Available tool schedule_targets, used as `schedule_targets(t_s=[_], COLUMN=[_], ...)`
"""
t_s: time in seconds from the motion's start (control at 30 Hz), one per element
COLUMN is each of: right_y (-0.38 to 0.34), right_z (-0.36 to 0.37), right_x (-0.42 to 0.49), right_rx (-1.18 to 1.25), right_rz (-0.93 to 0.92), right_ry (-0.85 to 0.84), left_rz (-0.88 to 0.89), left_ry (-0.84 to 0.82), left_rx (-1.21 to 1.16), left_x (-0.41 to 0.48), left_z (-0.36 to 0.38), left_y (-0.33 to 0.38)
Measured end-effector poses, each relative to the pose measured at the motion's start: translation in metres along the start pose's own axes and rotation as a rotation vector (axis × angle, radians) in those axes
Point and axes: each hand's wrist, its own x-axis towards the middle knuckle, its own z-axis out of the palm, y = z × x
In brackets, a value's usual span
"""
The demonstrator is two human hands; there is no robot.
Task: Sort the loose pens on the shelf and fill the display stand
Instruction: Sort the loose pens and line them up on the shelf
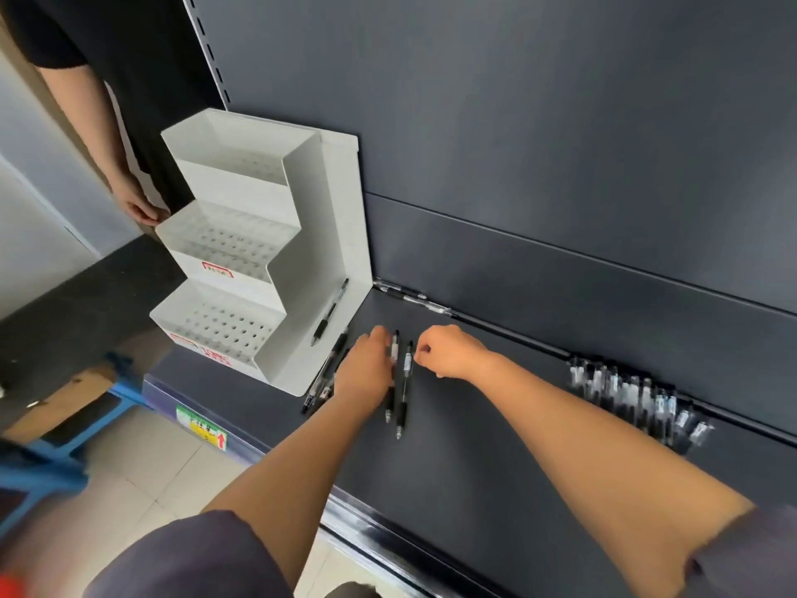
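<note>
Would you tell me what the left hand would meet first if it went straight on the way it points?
Probably the black-and-clear pens lying at the back edge of the dark metal shelf, just ahead of the left hand; depth is hard to judge.

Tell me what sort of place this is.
Probably a shop's stationery aisle: a dark metal shelf with a price label on its front edge, a white tiered display stand with pen holes, and loose pens.
</note>
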Motion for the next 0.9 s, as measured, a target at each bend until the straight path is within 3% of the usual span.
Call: schedule_targets(t_s=[0.23,0.43,0.57,0.77,0.9], right_y=[-0.023,-0.031,-0.028,-0.032,-0.045], right_z=[0.016,0.025,0.027,0.031,0.035], right_x=[0.003,0.005,0.003,0.003,0.006], right_rx=[-0.066,0.067,0.125,0.297,0.257], right_rz=[0.119,0.263,0.324,0.291,0.327], right_ry=[0.018,0.041,0.157,0.315,0.287], left_rz=[-0.035,0.043,0.172,0.232,0.257], left_ry=[0.035,-0.047,-0.088,-0.031,0.001], left_rx=[0.277,0.283,0.233,0.087,0.084], left_x=[0.002,0.001,0.005,0.012,0.019], left_z=[-0.015,-0.006,-0.007,-0.021,-0.032], left_y=[-0.03,-0.032,-0.031,-0.04,-0.054])
